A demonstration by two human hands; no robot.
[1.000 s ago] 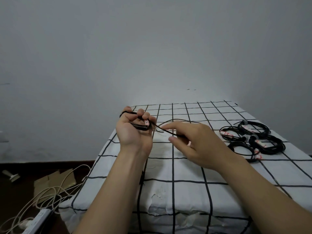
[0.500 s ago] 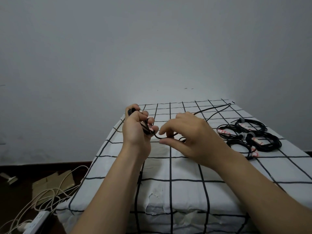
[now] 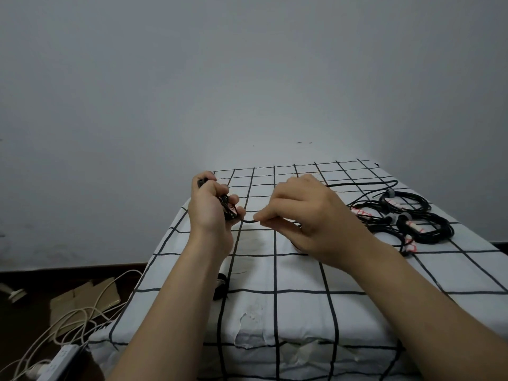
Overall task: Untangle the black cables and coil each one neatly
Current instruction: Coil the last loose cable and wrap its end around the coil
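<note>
Item: black cable [image 3: 248,220], part-wound. Its small coil is clenched in the left hand [image 3: 211,215], fingers curled round it, above the table's 10 o'clock corner. A short strand runs toward 3 o'clock to the right hand [image 3: 310,218], whose thumb and forefinger pinch it. A loose tail [image 3: 357,184] lies on the checked cloth [image 3: 275,273] at 2 o'clock of the right hand. Finished coils [image 3: 428,229], black with white-and-red tags, are grouped at 3 o'clock of that hand, just beside the wrist. Floor, 8 o'clock of the table: cardboard [image 3: 85,298], white cords [image 3: 79,312], power strip [image 3: 64,356].
</note>
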